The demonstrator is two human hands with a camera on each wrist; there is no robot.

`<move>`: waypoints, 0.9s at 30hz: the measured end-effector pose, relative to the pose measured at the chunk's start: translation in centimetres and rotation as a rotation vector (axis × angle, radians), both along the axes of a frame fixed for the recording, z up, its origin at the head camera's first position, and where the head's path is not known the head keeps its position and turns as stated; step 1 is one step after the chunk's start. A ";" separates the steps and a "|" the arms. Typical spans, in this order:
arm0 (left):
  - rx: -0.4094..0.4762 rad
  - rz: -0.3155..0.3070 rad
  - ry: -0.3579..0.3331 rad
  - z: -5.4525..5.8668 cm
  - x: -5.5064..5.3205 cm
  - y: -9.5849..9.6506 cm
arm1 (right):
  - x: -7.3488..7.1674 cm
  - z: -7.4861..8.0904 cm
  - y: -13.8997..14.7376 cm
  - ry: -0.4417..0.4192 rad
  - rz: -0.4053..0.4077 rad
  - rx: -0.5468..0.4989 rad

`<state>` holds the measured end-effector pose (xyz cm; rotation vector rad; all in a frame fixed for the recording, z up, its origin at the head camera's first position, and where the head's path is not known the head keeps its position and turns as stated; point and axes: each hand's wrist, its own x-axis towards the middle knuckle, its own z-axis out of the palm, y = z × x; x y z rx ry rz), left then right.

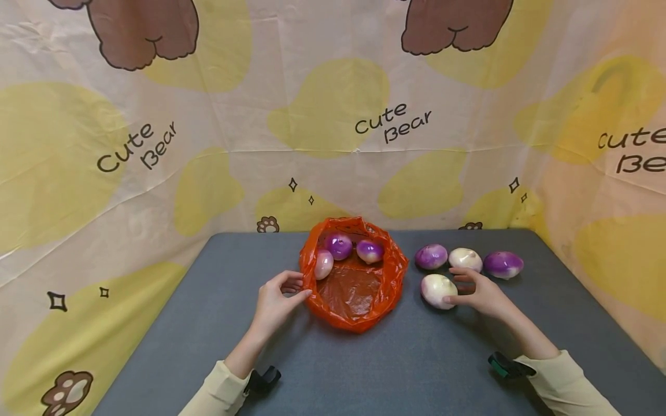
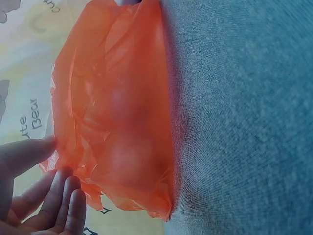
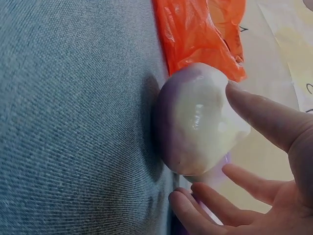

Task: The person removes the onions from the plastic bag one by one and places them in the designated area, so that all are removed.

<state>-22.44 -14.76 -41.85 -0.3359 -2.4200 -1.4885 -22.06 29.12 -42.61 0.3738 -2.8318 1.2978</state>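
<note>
The left hand (image 1: 278, 296) pinches the left rim of the open red bag (image 1: 360, 322) between thumb and fingertips, the other fingers loosely bent. The bag stands on the grey table (image 1: 364, 375) and contains three purple-and-white bulbs (image 1: 338, 247) toward its far and left sides. The right hand (image 1: 483, 293) is spread at the pale bulb (image 1: 439, 291), right of the bag; its thumb touches the bulb, without a closed grasp. Three more bulbs (image 1: 503, 264) form a row on the far side.

An open red bag (image 1: 359, 322) holds three purple-white turnips (image 1: 339, 247), four beside it.
</note>
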 end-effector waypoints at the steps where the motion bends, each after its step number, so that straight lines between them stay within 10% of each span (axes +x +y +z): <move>1: -0.002 0.004 -0.002 0.0 0.0 0.0 | 0.0 -0.1 0.0 -0.001 0.003 -0.005; 13: 0.005 0.000 -0.028 2.5 1.7 1.0 | 0.2 0.2 0.0 0.009 0.000 0.001; 27: -0.011 -0.001 0.009 0.0 -0.1 0.1 | -0.4 4.1 -1.2 0.044 -0.055 0.006</move>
